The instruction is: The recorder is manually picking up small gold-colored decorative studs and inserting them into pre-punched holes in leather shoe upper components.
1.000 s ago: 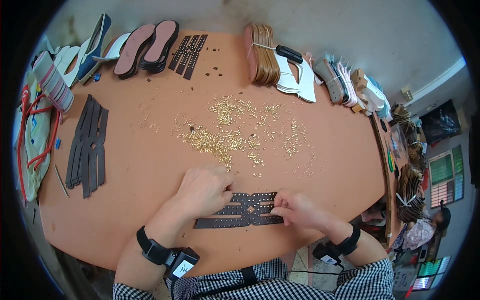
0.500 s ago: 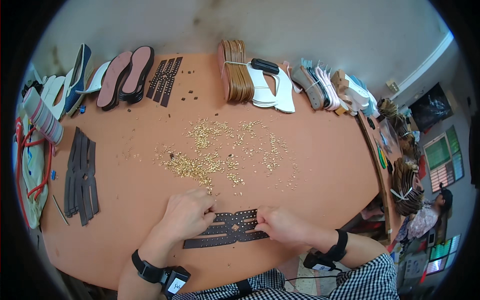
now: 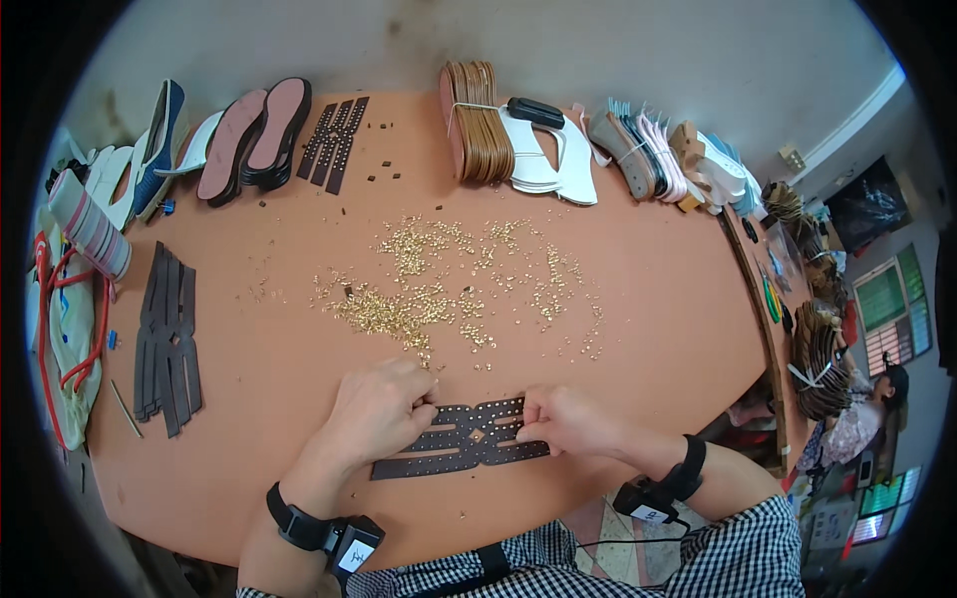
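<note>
Strap (image 3: 461,444), dark, perforated, lies flat at near table (image 3: 648,299) edge; your left hand (image 3: 379,409) covers its left end, right hand (image 3: 560,419) pinches right end. Left fingertips hidden, grip unclear. Studs (image 3: 439,289) scattered beyond.

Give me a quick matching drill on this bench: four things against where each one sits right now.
Things:
1. dark punched strap
2. gold studs
3. tan sole stack
4. flat dark strap pile

Places:
A. far edge, middle
B. under both hands
C. loose across the table's centre
D. left side of the table

Pairs: 1-B, 2-C, 3-A, 4-D
</note>
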{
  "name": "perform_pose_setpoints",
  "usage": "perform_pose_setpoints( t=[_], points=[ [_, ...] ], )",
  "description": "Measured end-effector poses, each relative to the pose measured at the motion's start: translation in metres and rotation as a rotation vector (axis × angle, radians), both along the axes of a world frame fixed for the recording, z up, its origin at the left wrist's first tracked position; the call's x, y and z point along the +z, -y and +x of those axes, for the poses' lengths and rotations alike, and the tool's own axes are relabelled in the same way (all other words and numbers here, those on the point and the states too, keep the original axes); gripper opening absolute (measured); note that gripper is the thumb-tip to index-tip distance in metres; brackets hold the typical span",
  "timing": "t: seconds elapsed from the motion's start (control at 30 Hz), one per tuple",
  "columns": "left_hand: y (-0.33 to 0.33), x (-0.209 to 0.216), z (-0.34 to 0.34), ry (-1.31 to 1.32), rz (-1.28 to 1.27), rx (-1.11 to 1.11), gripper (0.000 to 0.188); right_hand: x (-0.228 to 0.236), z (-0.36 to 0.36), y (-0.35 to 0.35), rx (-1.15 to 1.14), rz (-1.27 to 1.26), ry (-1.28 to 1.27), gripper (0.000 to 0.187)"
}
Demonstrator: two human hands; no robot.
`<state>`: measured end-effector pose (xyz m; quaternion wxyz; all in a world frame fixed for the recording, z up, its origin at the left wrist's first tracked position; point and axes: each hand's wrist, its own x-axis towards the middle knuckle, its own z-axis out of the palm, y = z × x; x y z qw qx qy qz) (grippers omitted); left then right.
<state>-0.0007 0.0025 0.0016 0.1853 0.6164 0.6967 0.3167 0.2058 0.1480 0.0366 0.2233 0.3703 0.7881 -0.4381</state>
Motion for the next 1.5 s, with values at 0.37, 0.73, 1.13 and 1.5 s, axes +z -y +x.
perform_pose_setpoints(
  t=[0.37,0.73,1.13,1.5],
  points=[
    [-0.001,0.007,0.0,-0.041,-0.025,-0.04,0.008,0.004,-0.004,0.001,0.117,0.113,-0.005,0.018],
    [0.001,0.008,0.001,-0.06,-0.022,-0.056,0.016,-0.043,0.038,-0.025,-0.277,0.592,-0.371,0.018],
    [0.003,0.011,0.0,0.003,-0.137,-0.05,0.015,-0.034,0.028,-0.043,-0.008,0.744,-0.367,0.011],
    [0.003,0.004,0.0,-0.046,-0.073,-0.034,0.017,-0.027,0.017,-0.038,0.11,0.829,-0.196,0.01]
  ],
)
